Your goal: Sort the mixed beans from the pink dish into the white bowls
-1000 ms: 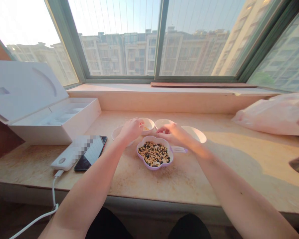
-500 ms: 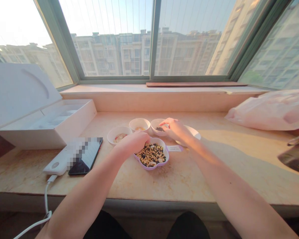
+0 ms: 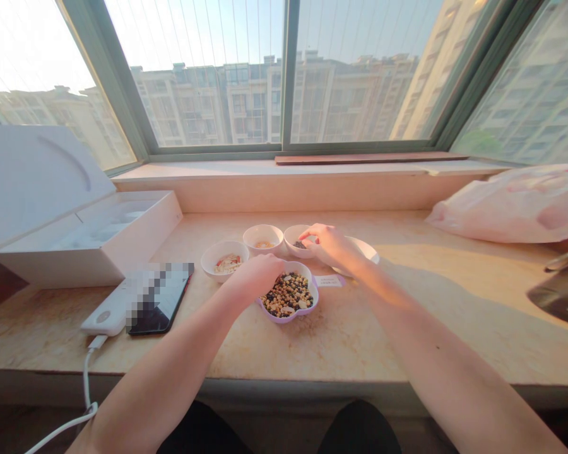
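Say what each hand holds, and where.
Cannot be told: the right hand pinches over a small white bowl, the left hand curls at a lilac flower-shaped dish; anything held is hidden.

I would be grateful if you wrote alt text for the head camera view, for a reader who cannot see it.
The left hand is over the rim of a lilac flower-shaped dish of mixed beans, and the right hand is at a small white bowl of dark beans. A white bowl of pale pieces and another white bowl stand nearby on a beige stone windowsill.
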The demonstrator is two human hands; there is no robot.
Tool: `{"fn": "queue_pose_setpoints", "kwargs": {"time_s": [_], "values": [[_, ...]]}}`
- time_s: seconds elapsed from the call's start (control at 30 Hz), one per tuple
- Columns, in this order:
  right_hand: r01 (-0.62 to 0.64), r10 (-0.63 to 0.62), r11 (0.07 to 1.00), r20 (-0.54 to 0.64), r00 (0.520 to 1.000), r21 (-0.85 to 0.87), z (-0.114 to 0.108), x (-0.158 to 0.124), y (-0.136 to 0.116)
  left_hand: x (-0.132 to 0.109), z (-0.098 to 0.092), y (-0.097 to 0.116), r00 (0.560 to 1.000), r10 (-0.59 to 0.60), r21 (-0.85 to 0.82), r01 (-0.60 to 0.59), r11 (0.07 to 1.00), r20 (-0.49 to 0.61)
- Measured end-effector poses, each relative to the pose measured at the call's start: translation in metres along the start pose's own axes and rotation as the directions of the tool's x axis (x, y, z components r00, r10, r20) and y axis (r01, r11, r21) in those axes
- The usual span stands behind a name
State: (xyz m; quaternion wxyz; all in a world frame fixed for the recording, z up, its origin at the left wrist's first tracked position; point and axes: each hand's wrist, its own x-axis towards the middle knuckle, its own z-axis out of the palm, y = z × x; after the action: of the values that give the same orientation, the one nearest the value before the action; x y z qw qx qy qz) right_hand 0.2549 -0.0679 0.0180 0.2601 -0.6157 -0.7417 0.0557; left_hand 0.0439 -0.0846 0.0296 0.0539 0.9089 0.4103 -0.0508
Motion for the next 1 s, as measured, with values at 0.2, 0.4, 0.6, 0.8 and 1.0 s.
{"fn": "queue_pose_setpoints", "kwargs": {"time_s": [0.2,0.4,0.6,0.8,1.0], "values": [[-0.037,0.037,0.999,-0.051,0.998,-0.009,0.003,0.005,0.008,0.006,0.006,-0.005,0.999,0.041,-0.016,-0.041,0.999,-0.015],[-0.041,0.042,0.998,-0.034,0.999,0.046,-0.001,-0.001,-0.003,0.011,0.003,-0.019,0.987,0.087,-0.161,-0.109,0.981,-0.134],[0.075,-0.122,0.937,0.119,0.985,0.341,0.012,-0.003,-0.008,0.022,0.007,-0.031,0.862,-0.054,-0.462,-0.216,0.86,-0.504],[0.129,-0.184,0.827,0.046,0.982,0.548,0.026,-0.002,-0.014,0.031,0.012,-0.024,0.826,-0.267,-0.74,-0.242,0.627,-0.496],[0.159,-0.187,0.869,0.014,0.982,0.468,0.019,-0.007,-0.019,0.031,0.012,-0.022,0.845,-0.306,-0.831,-0.252,0.496,-0.439]]}}
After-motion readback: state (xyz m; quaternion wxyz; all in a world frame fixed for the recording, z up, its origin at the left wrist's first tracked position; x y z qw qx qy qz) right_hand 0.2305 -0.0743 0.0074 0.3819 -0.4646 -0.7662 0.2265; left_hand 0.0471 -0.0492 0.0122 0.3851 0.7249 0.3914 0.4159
